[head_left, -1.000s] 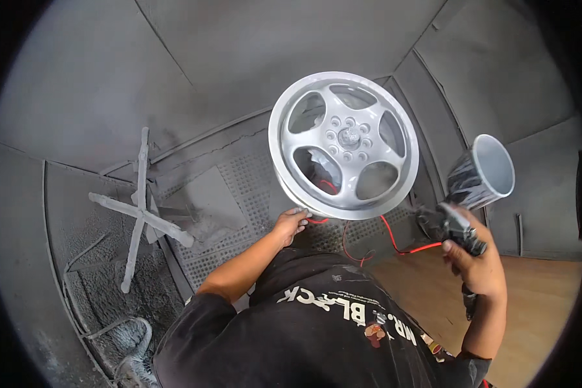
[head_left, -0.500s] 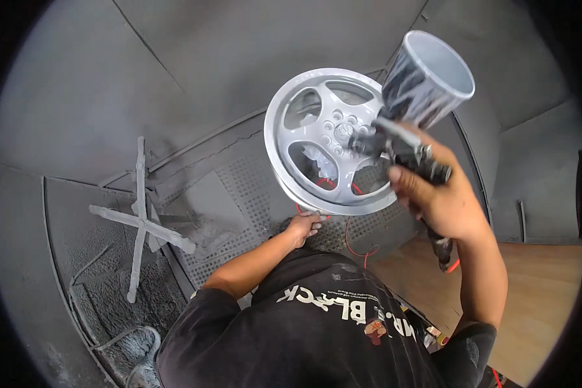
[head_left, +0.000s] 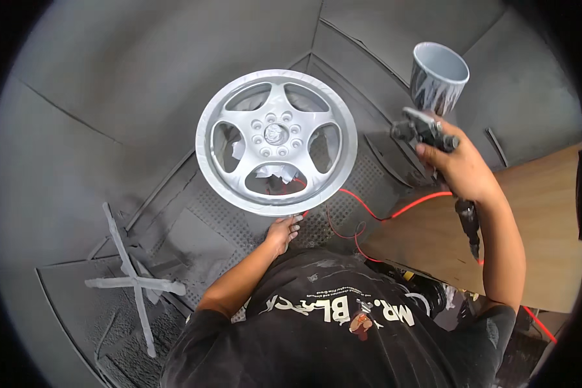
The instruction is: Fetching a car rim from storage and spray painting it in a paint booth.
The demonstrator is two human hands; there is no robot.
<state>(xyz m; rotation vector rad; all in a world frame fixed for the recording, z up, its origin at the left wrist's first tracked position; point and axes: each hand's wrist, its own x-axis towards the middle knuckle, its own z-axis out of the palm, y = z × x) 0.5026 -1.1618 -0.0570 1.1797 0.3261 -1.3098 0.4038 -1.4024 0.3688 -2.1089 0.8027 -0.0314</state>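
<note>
A silver-painted five-spoke car wheel rim (head_left: 315,123) stands face up in front of me, with crumpled white paper (head_left: 278,173) showing through its openings. To its right, my right hand (head_left: 462,165) grips a spray gun (head_left: 427,132); the gun's grey cup (head_left: 441,81), streaked with paint, sits on top. The nozzle points left toward the rim, a gap between them. Below the rim's near edge, my left hand (head_left: 283,234) is closed, with a bit of red air hose (head_left: 365,207) showing at its fingers; most of its grip is hidden.
Grey, overspray-coated walls (head_left: 142,77) surround the rim. At lower left stands a cross-shaped stand (head_left: 136,281) coated in grey. Perforated grey flooring (head_left: 233,223) lies beneath. A wooden board (head_left: 427,239) is at the right, with the red hose crossing over it.
My right hand and the spray gun have moved from over the rim's right side to clear of it. The view has shifted, so the rim appears further left and the hose shows more.
</note>
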